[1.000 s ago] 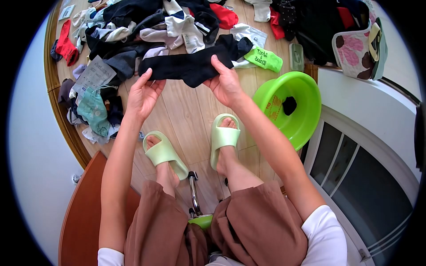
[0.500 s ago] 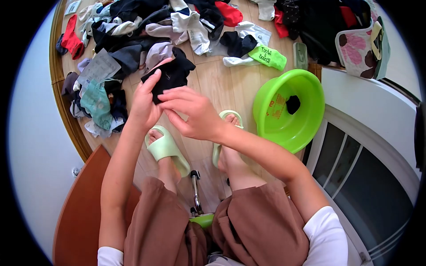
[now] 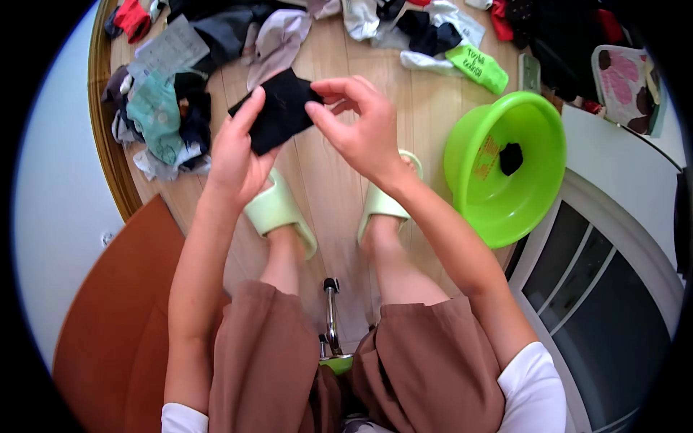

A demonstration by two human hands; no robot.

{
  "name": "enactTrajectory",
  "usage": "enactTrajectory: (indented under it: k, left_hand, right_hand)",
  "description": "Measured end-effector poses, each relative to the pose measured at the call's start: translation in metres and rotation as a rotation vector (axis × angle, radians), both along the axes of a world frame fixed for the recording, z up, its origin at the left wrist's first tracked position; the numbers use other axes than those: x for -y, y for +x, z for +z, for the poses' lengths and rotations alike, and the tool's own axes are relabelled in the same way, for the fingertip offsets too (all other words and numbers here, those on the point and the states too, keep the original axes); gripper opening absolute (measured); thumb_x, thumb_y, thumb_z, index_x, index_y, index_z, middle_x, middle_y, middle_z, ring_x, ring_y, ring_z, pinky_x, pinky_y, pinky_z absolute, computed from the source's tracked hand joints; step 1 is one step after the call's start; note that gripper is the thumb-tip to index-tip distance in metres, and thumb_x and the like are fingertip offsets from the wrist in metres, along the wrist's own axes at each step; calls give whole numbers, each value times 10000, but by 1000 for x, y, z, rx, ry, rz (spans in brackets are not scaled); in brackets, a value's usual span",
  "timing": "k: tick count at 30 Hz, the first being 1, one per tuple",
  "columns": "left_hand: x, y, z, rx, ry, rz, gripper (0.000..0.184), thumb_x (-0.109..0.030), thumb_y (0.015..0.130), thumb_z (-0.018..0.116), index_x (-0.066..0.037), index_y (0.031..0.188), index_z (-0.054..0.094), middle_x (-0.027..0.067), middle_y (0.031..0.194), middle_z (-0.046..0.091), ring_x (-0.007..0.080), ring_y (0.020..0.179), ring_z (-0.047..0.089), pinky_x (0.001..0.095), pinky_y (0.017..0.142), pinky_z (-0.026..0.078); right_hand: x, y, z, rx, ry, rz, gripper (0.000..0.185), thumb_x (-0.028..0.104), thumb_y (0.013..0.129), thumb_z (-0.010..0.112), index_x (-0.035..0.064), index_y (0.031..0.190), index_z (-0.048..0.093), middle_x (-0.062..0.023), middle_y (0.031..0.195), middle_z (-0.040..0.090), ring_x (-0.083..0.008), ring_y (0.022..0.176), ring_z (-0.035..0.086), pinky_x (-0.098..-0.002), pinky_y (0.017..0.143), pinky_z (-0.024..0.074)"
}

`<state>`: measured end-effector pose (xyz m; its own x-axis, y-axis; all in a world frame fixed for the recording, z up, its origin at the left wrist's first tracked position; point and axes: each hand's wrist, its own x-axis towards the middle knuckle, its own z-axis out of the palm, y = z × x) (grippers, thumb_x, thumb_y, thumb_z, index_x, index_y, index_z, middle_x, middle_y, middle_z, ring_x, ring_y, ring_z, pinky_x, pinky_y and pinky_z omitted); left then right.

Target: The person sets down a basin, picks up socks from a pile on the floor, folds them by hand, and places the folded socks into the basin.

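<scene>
A folded black sock (image 3: 280,112) is held up over the floor, between my two hands. My left hand (image 3: 242,155) grips its left side, thumb on top and the other fingers behind it. At the sock's upper right edge, my right hand (image 3: 364,126) pinches the fabric between thumb and fingertips. A bright green basin (image 3: 505,206) stands to the right, with a small black cloth bundle (image 3: 511,159) inside. Beyond my hands lie a lilac sock (image 3: 278,43) and a neon green sock with dark lettering (image 3: 478,66).
Piled socks and clothes spread along the far floor, with a teal cloth (image 3: 155,119) and a clear packet (image 3: 173,47) at left. Slippered feet (image 3: 278,209) are below my hands. A brown wooden panel (image 3: 123,317) stands at lower left, a glazed door (image 3: 599,289) at right.
My right hand has moved up and right to the sock's upper edge, and the sock now lies flatter and more spread. The view has shifted, so the far pile sits higher in frame.
</scene>
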<state>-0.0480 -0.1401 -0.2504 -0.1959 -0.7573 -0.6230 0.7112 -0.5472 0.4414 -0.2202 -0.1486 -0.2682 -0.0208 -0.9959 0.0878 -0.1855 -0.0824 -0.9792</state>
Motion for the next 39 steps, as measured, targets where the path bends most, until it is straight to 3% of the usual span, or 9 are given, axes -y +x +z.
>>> enactTrajectory:
  k: [9,13,16,19,22,25,28,34,39]
  left_hand:
    - [-35,23,-10,-285,-82,2,402,-216,1059,434,74,1325,516,197,1327,597,310,1220,595,426,1087,456]
    - [-46,41,-19,-334,-106,-8,400,-218,1059,440,54,1343,509,198,1329,593,310,1241,580,441,1088,455]
    - [-49,39,-12,-238,-56,23,385,-211,1052,455,58,1318,531,191,1268,633,309,1196,614,428,1056,483]
    - [-49,33,-7,-178,-43,18,378,-210,1053,457,58,1305,545,184,1265,636,300,1193,616,413,1053,486]
    - [-48,26,-3,-87,-48,-12,388,-216,1057,447,64,1311,536,181,1284,624,283,1201,611,397,1062,482]
    - [-47,22,0,15,-33,-24,415,-224,1066,424,78,1340,500,187,1323,597,273,1220,597,388,1076,473]
    - [-47,21,2,44,-64,-32,411,-222,1067,418,78,1335,506,183,1311,607,267,1212,604,384,1071,478]
    - [-48,23,1,-16,-114,-15,389,-228,1063,439,68,1282,564,172,1241,653,266,1162,637,395,1057,488]
    - [-49,29,-2,10,-87,19,400,-235,1065,436,75,1287,557,180,1237,653,274,1160,640,396,1052,494]
  right_hand:
    - [-33,-21,0,80,243,28,63,38,884,669,-8,848,689,-85,777,673,-142,682,640,-269,634,514]
    - [-43,-48,-5,-468,361,337,125,123,904,664,8,859,684,-95,735,665,-190,642,636,-310,625,516]
    - [-53,-46,0,-523,212,279,169,188,937,673,23,920,707,-61,757,675,-155,667,633,-279,633,502]
    - [-50,-26,22,-125,168,136,136,149,857,709,14,856,687,-105,754,662,-232,673,656,-353,649,526]
    - [-43,-6,26,-164,-40,153,119,124,821,732,16,846,689,-102,761,663,-218,673,658,-337,636,526]
    - [-42,4,15,-192,-11,135,96,92,798,733,17,839,688,-97,750,661,-207,650,647,-324,625,524]
    - [-42,4,10,-262,-90,155,76,66,834,741,11,877,712,-70,745,670,-125,612,631,-242,523,486]
    - [-45,0,14,-92,95,62,76,85,850,722,16,823,702,-76,756,681,-134,590,612,-262,531,473]
    - [-45,-32,17,-665,341,421,159,155,853,681,3,807,692,-139,711,676,-271,585,645,-377,573,511]
